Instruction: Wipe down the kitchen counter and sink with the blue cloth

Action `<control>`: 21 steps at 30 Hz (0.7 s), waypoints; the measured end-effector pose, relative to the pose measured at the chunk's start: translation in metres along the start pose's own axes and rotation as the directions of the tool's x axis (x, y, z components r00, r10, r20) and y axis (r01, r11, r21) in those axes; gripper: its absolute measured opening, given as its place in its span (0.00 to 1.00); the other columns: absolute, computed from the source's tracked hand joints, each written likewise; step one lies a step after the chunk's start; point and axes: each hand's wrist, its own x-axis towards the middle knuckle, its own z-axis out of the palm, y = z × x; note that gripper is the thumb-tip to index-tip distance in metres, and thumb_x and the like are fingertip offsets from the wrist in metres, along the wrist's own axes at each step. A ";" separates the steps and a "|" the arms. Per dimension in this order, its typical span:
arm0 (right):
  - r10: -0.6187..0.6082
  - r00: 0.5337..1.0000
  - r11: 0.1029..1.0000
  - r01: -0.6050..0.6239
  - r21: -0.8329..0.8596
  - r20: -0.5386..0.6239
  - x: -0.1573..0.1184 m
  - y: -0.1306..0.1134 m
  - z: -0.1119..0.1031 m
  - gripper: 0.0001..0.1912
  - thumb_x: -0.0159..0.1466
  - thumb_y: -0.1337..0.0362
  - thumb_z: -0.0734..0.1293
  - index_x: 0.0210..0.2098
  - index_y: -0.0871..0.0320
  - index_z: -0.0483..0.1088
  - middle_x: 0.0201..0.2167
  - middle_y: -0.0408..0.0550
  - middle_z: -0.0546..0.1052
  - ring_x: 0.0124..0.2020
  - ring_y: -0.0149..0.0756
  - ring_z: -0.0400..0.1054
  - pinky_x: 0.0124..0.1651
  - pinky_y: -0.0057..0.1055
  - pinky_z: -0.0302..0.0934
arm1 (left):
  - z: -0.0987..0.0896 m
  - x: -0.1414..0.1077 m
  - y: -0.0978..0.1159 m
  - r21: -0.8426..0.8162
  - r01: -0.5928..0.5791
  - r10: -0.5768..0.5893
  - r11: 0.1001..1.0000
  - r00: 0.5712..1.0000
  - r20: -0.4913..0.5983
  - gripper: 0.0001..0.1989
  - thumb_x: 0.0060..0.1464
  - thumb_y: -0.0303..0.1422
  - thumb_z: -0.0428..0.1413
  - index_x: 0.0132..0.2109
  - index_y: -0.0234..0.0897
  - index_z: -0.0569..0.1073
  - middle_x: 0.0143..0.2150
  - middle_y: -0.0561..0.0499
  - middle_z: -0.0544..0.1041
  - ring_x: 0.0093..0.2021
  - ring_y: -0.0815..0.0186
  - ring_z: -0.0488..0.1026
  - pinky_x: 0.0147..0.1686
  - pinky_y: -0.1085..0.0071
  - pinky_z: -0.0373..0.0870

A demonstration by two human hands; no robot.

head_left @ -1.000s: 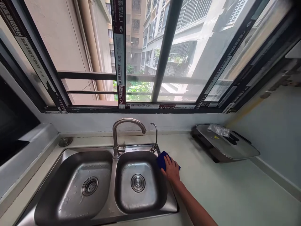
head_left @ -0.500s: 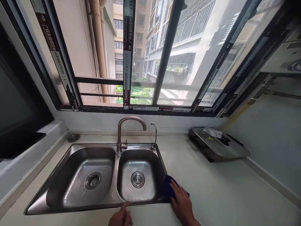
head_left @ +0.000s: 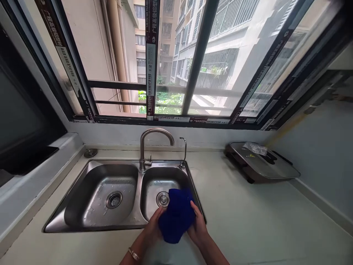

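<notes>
A dark blue cloth (head_left: 178, 217) is held up between my two hands, over the front edge of the right sink basin (head_left: 150, 189). My left hand (head_left: 153, 225) grips the cloth's left side, its fingers partly hidden behind the fabric. On the other side, my right hand (head_left: 198, 227) has the cloth's right edge between thumb and fingers. The cloth covers part of the basin's round drain (head_left: 162, 199). To the left lies the larger steel basin (head_left: 93, 213), with water drops on its floor.
A curved faucet (head_left: 142, 147) and a thin, smaller spout (head_left: 184, 151) stand behind the basins. An electric pan with a glass lid (head_left: 264, 167) sits on the counter (head_left: 234, 221) at the right. A round drain cover (head_left: 90, 152) lies in the back left corner, below the window.
My right hand has lifted the cloth off the sink's right rim and brought it left. My left hand has moved up and taken hold of it too. The view has shifted slightly.
</notes>
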 end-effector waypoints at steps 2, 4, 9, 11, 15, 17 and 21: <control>0.015 1.000 1.000 -0.015 0.014 0.024 0.001 0.000 0.007 0.27 0.60 0.41 0.66 0.47 0.53 0.78 0.47 0.49 0.81 0.56 0.51 0.72 0.57 0.49 0.69 | 0.004 -0.004 0.010 -0.060 0.007 -0.006 0.998 1.000 0.019 0.32 0.54 0.56 0.53 0.55 0.36 0.74 0.50 0.43 0.82 0.55 0.53 0.76 0.61 0.55 0.67; 0.009 1.000 1.000 -0.009 0.008 0.010 0.006 -0.004 0.010 0.27 0.58 0.40 0.67 0.46 0.53 0.79 0.47 0.49 0.81 0.57 0.51 0.71 0.57 0.50 0.68 | 0.000 -0.001 0.013 -0.002 -0.030 0.029 1.000 0.999 -0.025 0.30 0.49 0.52 0.61 0.53 0.35 0.75 0.48 0.43 0.82 0.55 0.51 0.76 0.62 0.53 0.66; 0.052 0.998 0.996 -0.051 -0.068 0.024 0.016 -0.017 0.008 0.29 0.56 0.41 0.70 0.46 0.55 0.78 0.46 0.51 0.81 0.56 0.52 0.71 0.56 0.49 0.68 | -0.018 0.016 0.010 0.316 -0.245 0.321 0.917 0.921 -0.218 0.30 0.36 0.40 0.71 0.48 0.36 0.76 0.52 0.40 0.81 0.58 0.49 0.73 0.65 0.52 0.63; 0.076 0.993 0.994 -0.069 -0.083 0.089 0.017 -0.013 0.009 0.28 0.56 0.45 0.73 0.50 0.55 0.76 0.48 0.50 0.81 0.54 0.49 0.72 0.55 0.46 0.68 | -0.020 0.018 0.015 0.399 -0.299 0.408 0.867 0.886 -0.222 0.25 0.41 0.37 0.68 0.49 0.37 0.76 0.54 0.40 0.80 0.60 0.50 0.72 0.65 0.53 0.64; 0.119 0.986 0.980 -0.097 -0.173 0.119 0.031 0.005 0.016 0.28 0.52 0.50 0.78 0.48 0.55 0.76 0.42 0.49 0.82 0.44 0.43 0.76 0.49 0.39 0.69 | -0.019 0.015 0.028 0.529 -0.293 0.466 0.797 0.855 -0.228 0.18 0.46 0.34 0.60 0.47 0.38 0.77 0.54 0.41 0.80 0.59 0.51 0.73 0.67 0.51 0.62; 0.096 0.994 0.977 -0.084 -0.196 0.051 0.050 0.009 0.022 0.27 0.48 0.50 0.79 0.43 0.57 0.76 0.36 0.48 0.82 0.38 0.41 0.76 0.44 0.37 0.70 | -0.024 0.016 0.032 0.543 -0.296 0.496 0.786 0.826 -0.267 0.17 0.47 0.37 0.61 0.46 0.38 0.78 0.55 0.40 0.80 0.61 0.50 0.72 0.69 0.50 0.60; -0.058 0.991 0.985 0.038 -0.167 -0.122 0.107 -0.007 0.037 0.29 0.48 0.51 0.78 0.47 0.55 0.74 0.37 0.47 0.82 0.37 0.42 0.76 0.41 0.38 0.71 | -0.052 0.011 0.033 0.403 -0.342 0.500 0.849 0.766 -0.404 0.29 0.41 0.51 0.65 0.47 0.38 0.78 0.58 0.37 0.78 0.59 0.47 0.74 0.61 0.51 0.72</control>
